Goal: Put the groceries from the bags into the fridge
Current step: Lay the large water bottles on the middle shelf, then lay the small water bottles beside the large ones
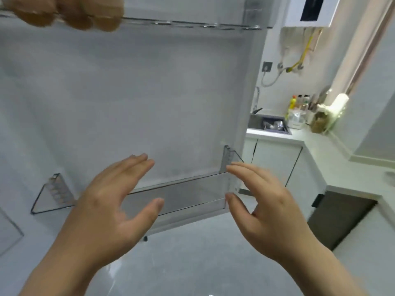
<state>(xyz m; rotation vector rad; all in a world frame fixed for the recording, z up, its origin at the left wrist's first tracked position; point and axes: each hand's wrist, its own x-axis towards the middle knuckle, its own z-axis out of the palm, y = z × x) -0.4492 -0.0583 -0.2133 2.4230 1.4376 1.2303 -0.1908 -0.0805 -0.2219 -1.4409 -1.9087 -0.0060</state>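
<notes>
Hands both spread wide, holding nothing: left hand (119,195) and right hand (263,199) before lower clear plastic door bin (192,193) of white fridge door (128,92). Blurred brown rounded groceries (64,13) in upper clear door rack (192,23).

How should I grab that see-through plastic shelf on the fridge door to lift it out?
Probably by its two short ends, one hand on each, reaching from the front. The clear plastic door shelf is long and thin-walled, so one middle grip could tip it. The right hand is open by the right end; the left hand is open before the middle.
</notes>
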